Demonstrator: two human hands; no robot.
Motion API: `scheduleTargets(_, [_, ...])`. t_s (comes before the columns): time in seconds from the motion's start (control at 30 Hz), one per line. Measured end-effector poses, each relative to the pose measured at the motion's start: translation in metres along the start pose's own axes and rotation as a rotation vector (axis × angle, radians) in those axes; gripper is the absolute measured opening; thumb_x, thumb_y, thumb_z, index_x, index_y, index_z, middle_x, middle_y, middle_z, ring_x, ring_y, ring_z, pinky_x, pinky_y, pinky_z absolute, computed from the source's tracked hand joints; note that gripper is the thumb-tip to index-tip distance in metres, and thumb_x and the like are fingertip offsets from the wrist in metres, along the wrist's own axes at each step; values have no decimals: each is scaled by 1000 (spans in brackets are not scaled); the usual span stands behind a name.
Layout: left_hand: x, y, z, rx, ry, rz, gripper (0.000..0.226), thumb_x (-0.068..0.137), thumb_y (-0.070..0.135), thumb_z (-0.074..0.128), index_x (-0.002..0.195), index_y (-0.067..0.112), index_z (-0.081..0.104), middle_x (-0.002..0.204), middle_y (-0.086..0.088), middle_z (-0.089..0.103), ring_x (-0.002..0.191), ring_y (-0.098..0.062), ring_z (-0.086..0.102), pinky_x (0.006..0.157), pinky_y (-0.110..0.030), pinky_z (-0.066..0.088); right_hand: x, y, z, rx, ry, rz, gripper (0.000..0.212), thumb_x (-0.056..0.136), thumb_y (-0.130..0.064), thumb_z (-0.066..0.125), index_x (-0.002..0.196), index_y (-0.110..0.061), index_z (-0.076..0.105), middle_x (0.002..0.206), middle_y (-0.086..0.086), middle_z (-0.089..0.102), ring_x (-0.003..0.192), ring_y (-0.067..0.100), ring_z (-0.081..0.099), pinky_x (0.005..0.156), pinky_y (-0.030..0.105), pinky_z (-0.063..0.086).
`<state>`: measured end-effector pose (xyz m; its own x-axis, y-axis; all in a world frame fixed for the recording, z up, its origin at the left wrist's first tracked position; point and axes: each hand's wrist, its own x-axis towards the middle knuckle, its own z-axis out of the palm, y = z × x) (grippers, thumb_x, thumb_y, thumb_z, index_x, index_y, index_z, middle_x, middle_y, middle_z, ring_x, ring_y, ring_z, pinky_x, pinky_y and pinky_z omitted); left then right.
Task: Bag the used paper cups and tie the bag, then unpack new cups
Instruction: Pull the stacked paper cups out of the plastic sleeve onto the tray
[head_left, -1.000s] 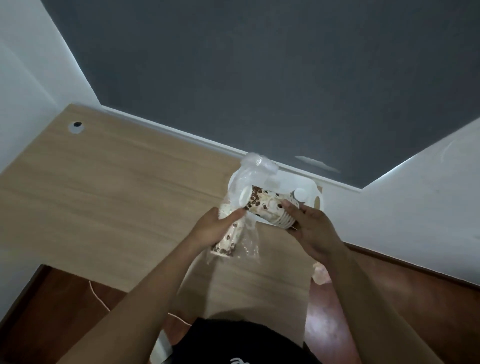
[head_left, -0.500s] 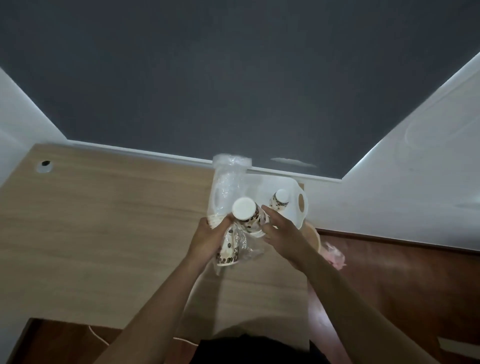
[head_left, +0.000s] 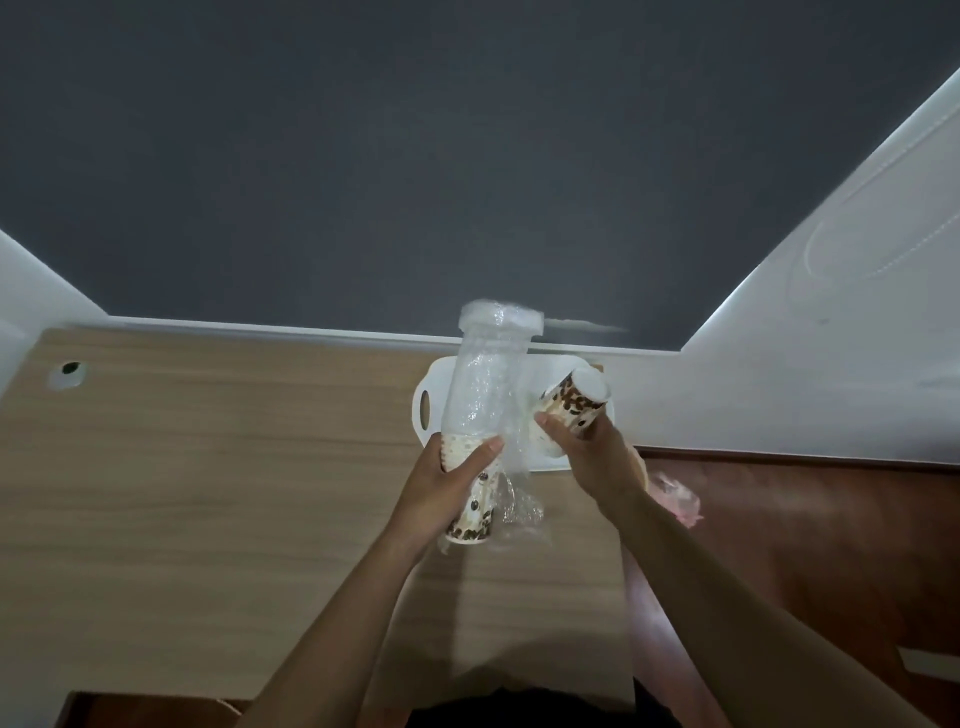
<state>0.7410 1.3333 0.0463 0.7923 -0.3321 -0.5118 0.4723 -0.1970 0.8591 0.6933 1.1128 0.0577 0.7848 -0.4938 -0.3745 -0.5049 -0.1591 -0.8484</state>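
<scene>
My left hand (head_left: 451, 480) grips a stack of white paper cups (head_left: 470, 522) with a brown bean print. The stack sits inside a clear plastic sleeve (head_left: 485, 379) that stands up empty above my fingers. My right hand (head_left: 584, 449) holds a short stack of the same printed cups (head_left: 571, 402), tilted with the base up and to the right, over a white tray (head_left: 422, 410) with a handle slot at the back of the wooden table (head_left: 208, 467). The two hands are a little apart.
The table's right edge runs just under my right wrist, with dark wood floor (head_left: 805, 571) beyond. A pink plastic bag (head_left: 675, 496) lies on the floor by that edge. A dark grey wall (head_left: 415, 156) rises behind the table; a cable hole (head_left: 69, 369) sits at the far left.
My right hand has drawn the short stack of cups out of the sleeve and carried it to the right, over the tray. The left hand keeps its hold; the sleeve now stands taller.
</scene>
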Motion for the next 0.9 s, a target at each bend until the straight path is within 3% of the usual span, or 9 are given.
scheduleTargets(0.03, [-1, 0, -1, 12, -10, -8, 61, 84, 69, 88, 133, 36, 72, 121, 13, 85, 109, -10, 83, 107, -48, 64, 11, 2, -2, 48, 34, -9, 31, 94, -35, 86, 119, -26, 70, 102, -12, 80, 90, -9, 74, 71, 1, 48])
scheduleTargets(0.1, [-3, -1, -5, 23, -40, -25, 62, 85, 69, 88, 135, 37, 71, 123, 14, 84, 112, -11, 82, 108, -47, 63, 35, 8, -5, 108, 89, 2, 41, 88, -30, 91, 123, -20, 72, 111, -3, 83, 104, 10, 78, 86, 21, 59])
scheduleTargets(0.17, [-3, 0, -7, 27, -55, -36, 59, 89, 63, 87, 138, 36, 70, 125, 13, 84, 113, -10, 82, 108, -45, 62, 58, 14, -8, 99, 112, 9, 50, 84, -32, 95, 125, -20, 70, 115, -2, 82, 107, 16, 78, 95, 38, 63])
scheduleTargets(0.4, [-3, 4, -14, 21, -3, -60, 51, 94, 53, 85, 138, 32, 69, 122, 12, 85, 109, -8, 83, 96, -31, 62, 113, 48, -1, 59, 167, 73, 77, 61, -50, 98, 127, -33, 63, 118, -9, 79, 111, 18, 76, 103, 52, 62])
scheduleTargets(0.47, [-1, 5, -15, 29, -3, -74, 53, 94, 54, 85, 139, 31, 70, 122, 10, 85, 110, -11, 83, 100, -37, 64, 114, 51, 3, 26, 160, 72, 74, 63, -46, 97, 127, -31, 63, 118, -9, 78, 111, 20, 75, 102, 54, 61])
scheduleTargets(0.53, [1, 5, -17, 50, -11, -80, 55, 93, 56, 86, 140, 31, 70, 122, 9, 85, 110, -13, 83, 103, -41, 64, 109, 45, 7, 10, 166, 100, 72, 73, -40, 96, 135, -28, 62, 131, -6, 74, 119, 21, 70, 107, 51, 59])
scheduleTargets(0.7, [8, -2, -21, 117, -23, -100, 59, 89, 53, 91, 138, 28, 71, 122, 8, 85, 111, -13, 83, 104, -42, 64, 104, 42, 1, -77, 113, 102, 65, 90, -36, 88, 148, -21, 61, 145, 2, 67, 133, 24, 63, 114, 43, 52])
scheduleTargets(0.8, [9, -3, -21, 174, -47, -110, 60, 84, 49, 97, 134, 27, 71, 117, 8, 86, 104, -8, 83, 89, -28, 63, 101, 37, -9, -82, 115, 94, 61, 94, -39, 85, 146, -19, 62, 143, 0, 68, 131, 22, 63, 110, 39, 52])
scheduleTargets(0.9, [12, -10, -19, 267, -26, -88, 57, 81, 32, 101, 126, 20, 69, 104, 6, 86, 88, 0, 82, 70, -12, 56, 95, 19, -23, -40, 142, 9, 44, 99, -37, 79, 134, -14, 68, 120, -8, 71, 107, 8, 68, 95, 27, 49])
